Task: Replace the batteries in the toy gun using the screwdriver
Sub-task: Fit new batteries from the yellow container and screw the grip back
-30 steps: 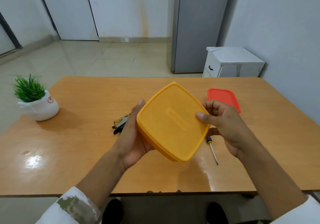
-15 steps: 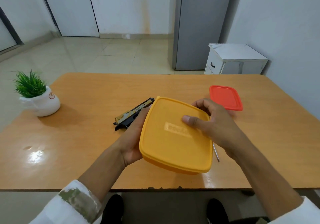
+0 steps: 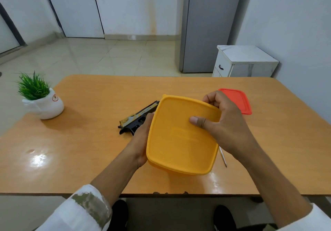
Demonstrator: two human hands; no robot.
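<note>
Over the last second the yellow lidded box point(image 3: 179, 141) has come down from a steep tilt toward me to lie nearly level, held just above the desk point(image 3: 89, 150); the left hand point(image 3: 141, 141) still cups its left side from beneath, fingers wrapped under and out of my sight; the right hand point(image 3: 225, 123) has shifted up to the far right corner, its thumb flat on the lid and its fingers point(image 3: 213, 100) curled over the rim there; I read that as setting up to peel the lid, which is still seated, presumably to reach fresh batteries, though I can't see inside. The toy gun point(image 3: 138, 118) lies on the desk just behind the left hand, untouched; the screwdriver point(image 3: 223, 157) rests on the desk under the right wrist, only its shaft showing; a red lid point(image 3: 240, 102) sits beyond the right hand; so no work on the gun has begun.
</note>
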